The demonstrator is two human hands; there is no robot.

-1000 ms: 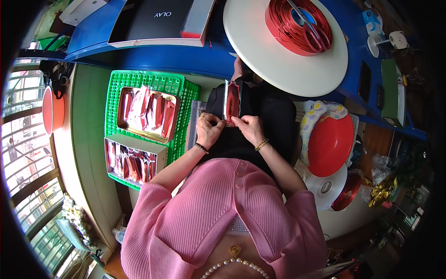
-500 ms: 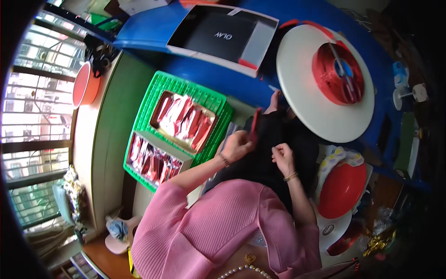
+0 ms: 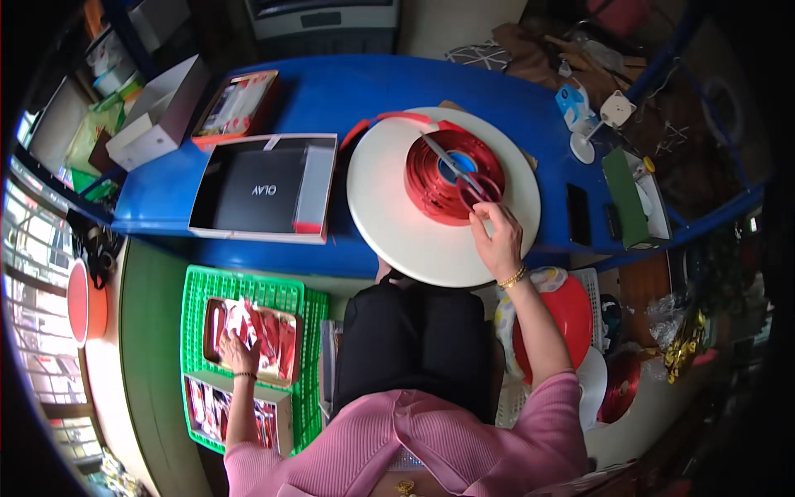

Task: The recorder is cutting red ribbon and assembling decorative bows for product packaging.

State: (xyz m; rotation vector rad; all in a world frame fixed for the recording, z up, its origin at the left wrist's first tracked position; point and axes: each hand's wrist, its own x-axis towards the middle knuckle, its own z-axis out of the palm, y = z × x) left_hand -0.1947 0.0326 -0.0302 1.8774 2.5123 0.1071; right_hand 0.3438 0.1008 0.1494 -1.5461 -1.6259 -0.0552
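Touching scissors (image 3: 464, 174), right hand (image 3: 498, 236); left hand (image 3: 239, 354) at packets (image 3: 269, 325).

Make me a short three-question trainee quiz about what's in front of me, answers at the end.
1. True or false: the scissors rest on the roll of red ribbon.
2. Which hand is at the tray of red packets inside the green plastic crate?
3. What colour is the round board under the roll: A blue, B white, C green?

Key: 1 true; 2 the left hand; 3 B, white.
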